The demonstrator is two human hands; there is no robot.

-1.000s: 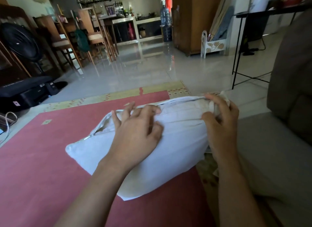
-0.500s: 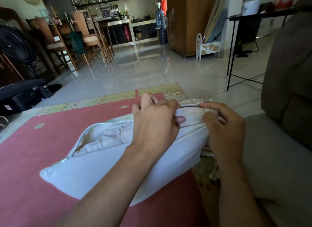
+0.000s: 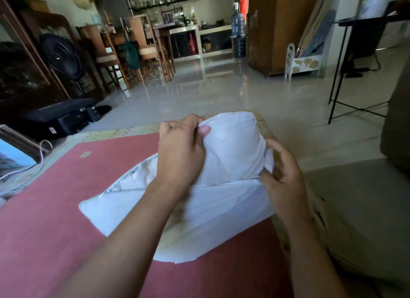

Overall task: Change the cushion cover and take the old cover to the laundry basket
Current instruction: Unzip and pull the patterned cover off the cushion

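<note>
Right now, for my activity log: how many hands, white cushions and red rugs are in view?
Hands: 2 (left hand, right hand)
White cushion: 1
Red rug: 1
Total: 4

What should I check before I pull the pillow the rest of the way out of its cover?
1. Left hand grips the bulging end of the cushion: ok.
2. Right hand pinches the edge of the cover at the opening: ok.
3. The cushion is fully out: not ok, only one end sticks out.
4. The opening is undone the whole way: cannot tell, the hands hide part of it.
5. A laundry basket is near: cannot tell, none is in view.
</note>
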